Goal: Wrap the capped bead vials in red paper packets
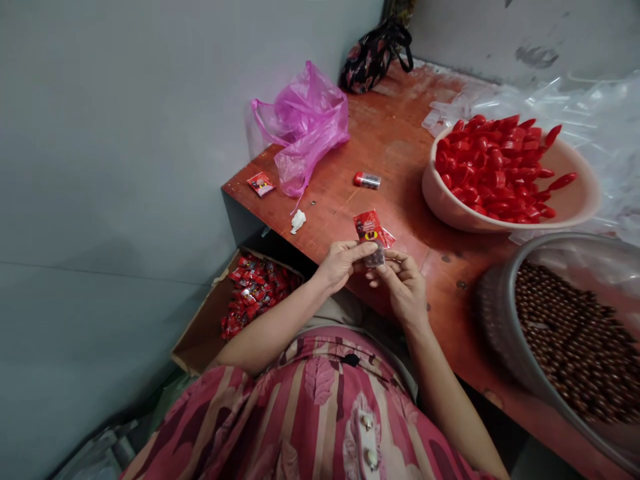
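Between my two hands, over the table's front edge, is a small clear container with dark balls inside. My left hand is closed on its left side, the thumb lying across its upper part. From the right, my right hand pinches its lower end with thumb and fingers. Just beyond my fingers, red printed packets lie on the red table. Farther back lies a small clear tube with a red cap.
A pink bowl holds red caps; a grey basin at right holds brown balls. A pink plastic bag, a red packet and crumpled white tissue lie left. Below stands a cardboard box of red packets.
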Available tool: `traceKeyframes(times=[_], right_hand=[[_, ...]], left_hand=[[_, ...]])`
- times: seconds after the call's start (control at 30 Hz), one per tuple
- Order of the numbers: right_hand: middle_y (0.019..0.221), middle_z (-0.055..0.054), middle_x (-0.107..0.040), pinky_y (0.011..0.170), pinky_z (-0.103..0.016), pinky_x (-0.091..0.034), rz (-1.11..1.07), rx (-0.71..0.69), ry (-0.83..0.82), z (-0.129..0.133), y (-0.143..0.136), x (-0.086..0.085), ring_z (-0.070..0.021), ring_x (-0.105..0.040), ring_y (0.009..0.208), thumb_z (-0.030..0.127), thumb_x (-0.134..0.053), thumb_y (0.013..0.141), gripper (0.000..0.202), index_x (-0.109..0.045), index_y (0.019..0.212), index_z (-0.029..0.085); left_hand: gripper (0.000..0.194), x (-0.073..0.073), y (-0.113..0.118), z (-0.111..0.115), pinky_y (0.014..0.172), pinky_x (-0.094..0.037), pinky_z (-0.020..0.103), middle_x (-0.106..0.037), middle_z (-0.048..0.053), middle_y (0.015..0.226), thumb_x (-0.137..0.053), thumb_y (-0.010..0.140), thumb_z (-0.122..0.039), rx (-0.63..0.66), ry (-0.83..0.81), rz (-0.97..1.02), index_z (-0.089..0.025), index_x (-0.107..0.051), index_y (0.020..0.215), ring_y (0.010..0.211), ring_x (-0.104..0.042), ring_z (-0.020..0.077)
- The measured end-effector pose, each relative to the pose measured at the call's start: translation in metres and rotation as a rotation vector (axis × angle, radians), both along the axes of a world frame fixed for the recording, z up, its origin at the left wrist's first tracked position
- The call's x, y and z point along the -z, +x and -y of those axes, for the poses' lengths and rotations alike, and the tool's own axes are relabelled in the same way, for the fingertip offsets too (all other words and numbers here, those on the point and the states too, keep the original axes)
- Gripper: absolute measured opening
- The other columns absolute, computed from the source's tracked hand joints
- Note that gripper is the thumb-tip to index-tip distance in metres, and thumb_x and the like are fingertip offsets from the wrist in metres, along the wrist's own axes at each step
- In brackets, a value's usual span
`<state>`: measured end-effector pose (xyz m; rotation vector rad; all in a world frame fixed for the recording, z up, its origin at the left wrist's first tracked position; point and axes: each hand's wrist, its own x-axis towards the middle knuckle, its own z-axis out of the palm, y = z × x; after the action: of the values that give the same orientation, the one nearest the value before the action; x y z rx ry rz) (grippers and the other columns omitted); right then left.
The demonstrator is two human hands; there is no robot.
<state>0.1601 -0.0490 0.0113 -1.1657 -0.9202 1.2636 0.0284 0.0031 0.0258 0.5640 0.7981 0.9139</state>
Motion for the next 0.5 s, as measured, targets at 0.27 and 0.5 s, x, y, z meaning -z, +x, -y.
traceKeyframes(times=[0.27, 0.5], right_hand=[[0.052, 0.008, -0.06, 0.04, -0.017, -0.046, -0.022, -0.013, -0.062, -0.011, -0.007, 0.001, -0.0088, -0.057, 0.042, 0.038, -0.079, 0.068, 0.034, -0.054, 0.084, 0.02], [0.061, 0.004, -0.065, 0.042, -0.017, -0.045, 0.087, 0.101, -0.076, -0.011, 0.02, -0.005, -0.0081, -0.057, 0.045, 0.041, -0.071, 0.077, 0.027, -0.057, 0.086, 0.019]], left_hand=[[0.03, 0.001, -0.013, 0.031, 0.072, -0.055, 0.032, -0.072, 0.007, 0.072, -0.083, 0.062, -0.034, -0.166, 0.012, 0.059, -0.009, -0.07, 0.072, 0.067, -0.068, 0.0169], [0.06, 0.023, -0.071, 0.073, 0.079, -0.057, 0.036, -0.075, 0.012, 0.099, -0.053, 0.079, -0.068, -0.634, 0.038, -0.141, -0.018, -0.07, 0.106, 0.087, -0.072, 0.0232]])
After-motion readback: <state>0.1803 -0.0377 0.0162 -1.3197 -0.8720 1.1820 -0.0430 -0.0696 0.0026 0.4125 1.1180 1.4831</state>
